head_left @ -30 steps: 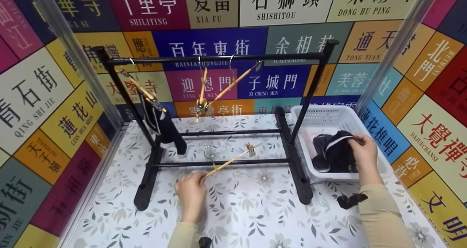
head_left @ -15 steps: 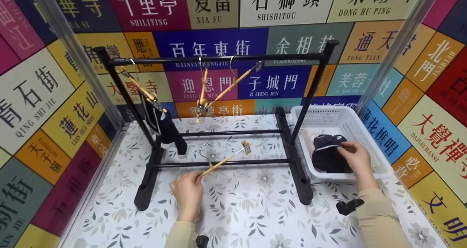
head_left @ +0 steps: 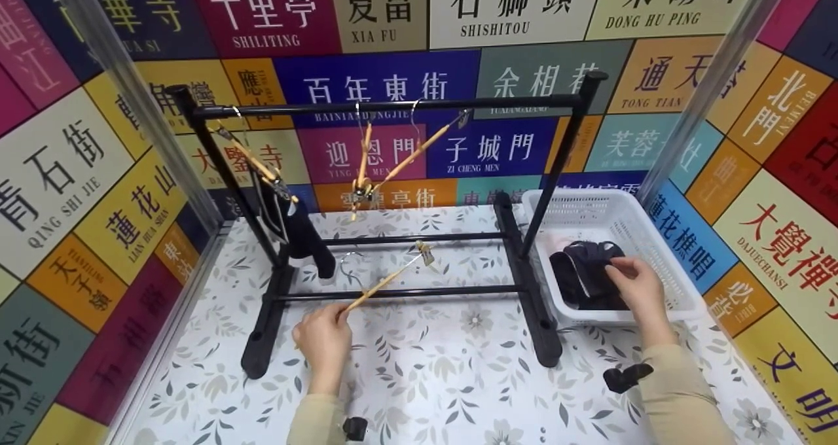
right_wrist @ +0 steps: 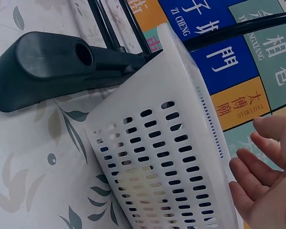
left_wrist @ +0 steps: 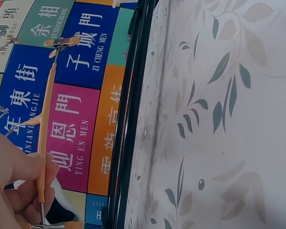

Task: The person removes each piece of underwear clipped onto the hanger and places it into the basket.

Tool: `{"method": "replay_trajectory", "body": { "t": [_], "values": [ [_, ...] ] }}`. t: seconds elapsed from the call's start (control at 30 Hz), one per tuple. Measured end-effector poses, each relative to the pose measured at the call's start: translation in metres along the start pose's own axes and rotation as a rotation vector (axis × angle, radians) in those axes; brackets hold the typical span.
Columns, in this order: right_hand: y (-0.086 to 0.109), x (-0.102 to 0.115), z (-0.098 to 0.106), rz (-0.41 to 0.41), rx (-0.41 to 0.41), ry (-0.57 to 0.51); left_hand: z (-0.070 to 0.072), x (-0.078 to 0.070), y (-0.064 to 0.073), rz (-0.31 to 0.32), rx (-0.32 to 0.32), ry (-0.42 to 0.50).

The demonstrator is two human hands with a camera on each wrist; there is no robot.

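Observation:
My left hand (head_left: 324, 340) pinches a wooden clip hanger (head_left: 380, 288) by its bar, in front of the black garment rack (head_left: 393, 106). The hanger tilts up to the right; its metal hook and one clip (head_left: 425, 255) show. In the left wrist view the thumb and fingers of the left hand (left_wrist: 16, 174) close on the wooden bar (left_wrist: 45, 114). My right hand (head_left: 638, 291) is over the white basket (head_left: 681, 304), its fingertips by black clothing (head_left: 586, 275) lying inside. The right wrist view shows that hand (right_wrist: 269, 176) with loosely bent fingers and no cloth between them.
On the rack's top bar hang two bare clip hangers (head_left: 412, 150) near the middle. A further hanger (head_left: 252, 157) at the left carries a black garment (head_left: 301, 229). The rack's right foot (head_left: 540, 330) stands beside the basket. Printed panels (head_left: 537, 6) surround the table (head_left: 452, 386).
My left hand has drawn the hanger to the left and slightly down. The right hand has moved a little left, and the black clothing it held raised now lies lower in the basket, released.

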State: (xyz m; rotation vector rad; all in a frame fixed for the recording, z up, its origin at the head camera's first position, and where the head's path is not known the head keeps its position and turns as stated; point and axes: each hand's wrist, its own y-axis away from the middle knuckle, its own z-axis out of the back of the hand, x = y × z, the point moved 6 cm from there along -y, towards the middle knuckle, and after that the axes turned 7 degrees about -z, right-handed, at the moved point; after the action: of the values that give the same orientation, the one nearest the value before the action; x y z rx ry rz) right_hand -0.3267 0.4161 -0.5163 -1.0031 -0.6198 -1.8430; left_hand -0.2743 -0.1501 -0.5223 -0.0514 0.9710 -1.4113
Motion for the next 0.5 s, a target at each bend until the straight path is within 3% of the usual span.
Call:
{"method": "replay_trajectory", "body": {
  "t": [0.27, 0.5],
  "values": [
    [0.007, 0.010, -0.001, 0.045, -0.014, 0.006, 0.007, 0.012, -0.005, 0.061, 0.004, 0.006],
    [0.009, 0.016, -0.005, 0.077, -0.024, -0.019, 0.013, 0.016, -0.006, 0.060, -0.036, 0.014]
  ]
}}
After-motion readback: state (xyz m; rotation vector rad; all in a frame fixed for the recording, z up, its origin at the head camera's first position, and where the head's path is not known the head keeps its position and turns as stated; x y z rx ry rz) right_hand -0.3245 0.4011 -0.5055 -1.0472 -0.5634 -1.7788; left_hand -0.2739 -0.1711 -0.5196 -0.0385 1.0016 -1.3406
